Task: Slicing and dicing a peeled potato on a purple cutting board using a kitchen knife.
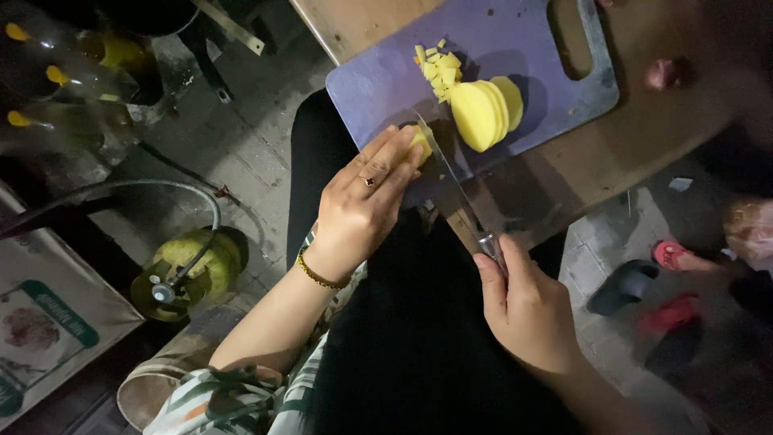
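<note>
My left hand [362, 201], with a ring and a bead bracelet, presses down on a few yellow potato slices [420, 141] at the near edge of a purple cutting board [386, 80]. My right hand [527, 310] grips the handle of a knife [459, 189], whose blade runs up beside my left fingertips against the held slices. A fanned stack of round potato slices [485, 113] lies in the middle of the board. Several small diced potato pieces [437, 66] sit just behind that stack.
The board rests on a wooden table [636, 145] above my dark-clothed lap. A green gas cylinder [193, 270] with a hose stands on the paved floor at left, with clear bottles [56, 89] beyond it. Sandals [636, 286] lie on the floor at right.
</note>
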